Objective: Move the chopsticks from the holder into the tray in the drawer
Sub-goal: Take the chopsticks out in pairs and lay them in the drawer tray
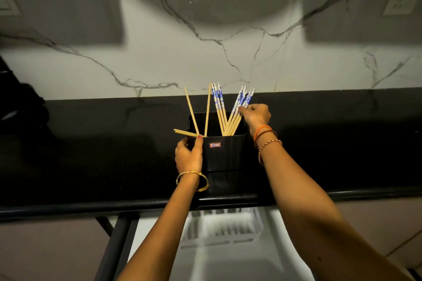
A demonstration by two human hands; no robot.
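A black holder (225, 153) stands on the dark counter, full of several wooden chopsticks. Some are plain (207, 109); others have blue-and-white patterned tops (218, 100). My left hand (188, 155) grips the holder's left side, thumb on its rim. My right hand (255, 115) closes its fingers on a bundle of patterned chopsticks (239, 107) leaning to the right, still inside the holder. Below the counter edge, a white divided tray (222, 228) lies in the open drawer.
The black counter (91, 155) runs left to right, with a rounded front edge (68, 209). A marble wall rises behind it, with sockets at far left and far right (402, 1). A dark object (20, 107) sits at the left end. The open white drawer (228, 262) is beneath.
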